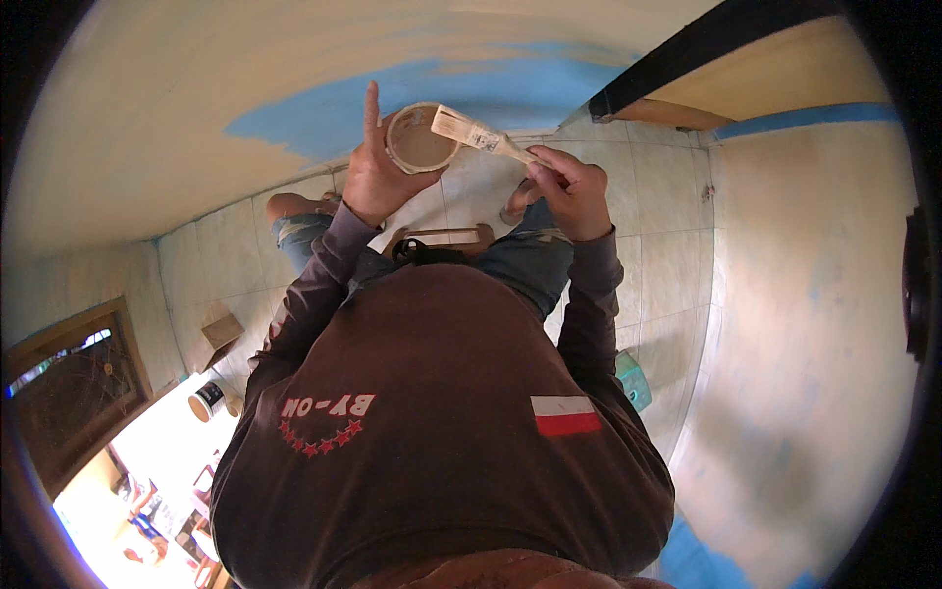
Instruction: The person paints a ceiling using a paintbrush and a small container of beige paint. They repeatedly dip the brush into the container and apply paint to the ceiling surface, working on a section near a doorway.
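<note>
Cupping the tub [404, 118] is the left hand [377, 184], while the right hand [579, 193] is gripping the brush [481, 136], probably loading paint [420, 147], needing a drip-free lift next.

Half-painted room in a home, by the look: floor tiles [672, 260] right of centre, blue-patched wall [294, 123] across the top, brush [473, 133] at upper centre

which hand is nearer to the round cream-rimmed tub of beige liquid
Left: the left hand grips the tub. The right hand is off to the tub's right, holding a flat, pale-bristled brush whose tip overlaps the tub in view.
</note>
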